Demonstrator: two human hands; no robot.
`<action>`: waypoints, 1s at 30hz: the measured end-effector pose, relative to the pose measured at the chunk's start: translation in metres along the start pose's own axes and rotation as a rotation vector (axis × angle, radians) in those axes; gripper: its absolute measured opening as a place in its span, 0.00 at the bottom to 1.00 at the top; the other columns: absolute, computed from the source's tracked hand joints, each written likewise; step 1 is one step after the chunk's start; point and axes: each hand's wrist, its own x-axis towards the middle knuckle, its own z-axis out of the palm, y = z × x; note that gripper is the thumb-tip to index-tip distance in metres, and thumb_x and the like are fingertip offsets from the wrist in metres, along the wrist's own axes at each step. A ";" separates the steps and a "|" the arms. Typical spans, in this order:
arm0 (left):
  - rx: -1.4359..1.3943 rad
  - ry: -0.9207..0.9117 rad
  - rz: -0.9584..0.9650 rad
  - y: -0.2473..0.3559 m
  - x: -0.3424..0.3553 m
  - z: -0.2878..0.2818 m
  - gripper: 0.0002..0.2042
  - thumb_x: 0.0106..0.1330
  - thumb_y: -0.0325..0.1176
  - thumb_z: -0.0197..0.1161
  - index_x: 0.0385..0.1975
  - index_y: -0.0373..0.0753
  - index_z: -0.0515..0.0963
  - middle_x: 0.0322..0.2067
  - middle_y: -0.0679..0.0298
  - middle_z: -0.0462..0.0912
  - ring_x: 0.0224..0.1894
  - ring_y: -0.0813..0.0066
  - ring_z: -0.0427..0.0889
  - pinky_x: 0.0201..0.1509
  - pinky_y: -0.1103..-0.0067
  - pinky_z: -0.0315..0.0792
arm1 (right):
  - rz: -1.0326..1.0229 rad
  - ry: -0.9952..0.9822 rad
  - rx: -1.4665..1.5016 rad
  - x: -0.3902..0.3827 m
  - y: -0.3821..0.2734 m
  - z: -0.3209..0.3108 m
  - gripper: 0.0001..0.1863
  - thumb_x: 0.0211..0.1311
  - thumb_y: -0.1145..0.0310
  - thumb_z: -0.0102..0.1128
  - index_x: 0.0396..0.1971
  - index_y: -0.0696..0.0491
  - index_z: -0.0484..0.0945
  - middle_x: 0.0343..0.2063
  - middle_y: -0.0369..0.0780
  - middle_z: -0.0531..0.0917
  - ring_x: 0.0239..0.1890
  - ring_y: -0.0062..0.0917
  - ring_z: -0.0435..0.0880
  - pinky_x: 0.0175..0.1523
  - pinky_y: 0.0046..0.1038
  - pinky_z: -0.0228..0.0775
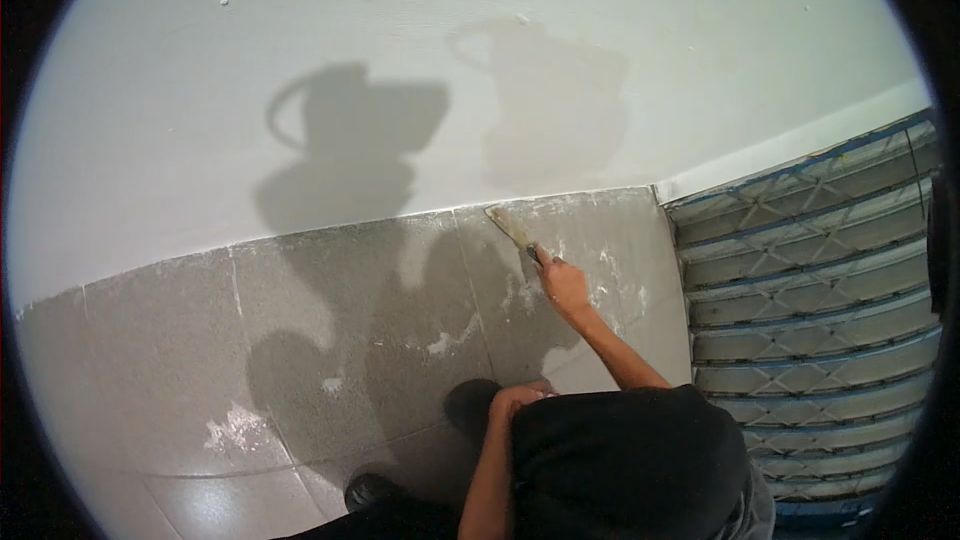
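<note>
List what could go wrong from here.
The scraper in the right hand works close to where the grey tiles meet the white wall, so a slip might gouge the wall. Shadows fall across the tiles, so some white residue could be missed.

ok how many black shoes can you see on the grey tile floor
2. One black round-toed shoe sits near the lower edge, left of centre; the other black shoe is just left of the person's bare left hand. Anything beneath the black clothing is hidden.
</note>
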 end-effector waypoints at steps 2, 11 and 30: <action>0.687 -0.106 -0.146 0.073 -0.018 0.045 0.24 0.55 0.46 0.55 0.50 0.41 0.67 0.53 0.59 0.65 0.55 0.64 0.62 0.57 0.70 0.57 | 0.108 0.026 0.069 -0.004 0.005 0.009 0.20 0.58 0.61 0.43 0.53 0.42 0.61 0.20 0.45 0.76 0.19 0.38 0.77 0.22 0.37 0.68; 0.241 0.023 0.043 0.079 -0.048 0.065 0.24 0.56 0.45 0.54 0.50 0.38 0.67 0.53 0.57 0.64 0.56 0.62 0.61 0.59 0.68 0.53 | 0.051 0.051 0.104 -0.004 -0.004 -0.009 0.18 0.58 0.61 0.43 0.50 0.42 0.65 0.17 0.47 0.75 0.20 0.39 0.76 0.24 0.37 0.69; 0.313 0.127 0.281 0.064 -0.033 0.039 0.20 0.59 0.38 0.51 0.49 0.34 0.67 0.42 0.57 0.74 0.44 0.69 0.72 0.50 0.76 0.63 | 0.124 -0.061 -0.005 0.024 -0.036 -0.040 0.14 0.55 0.65 0.47 0.41 0.49 0.70 0.19 0.47 0.77 0.24 0.42 0.77 0.28 0.38 0.70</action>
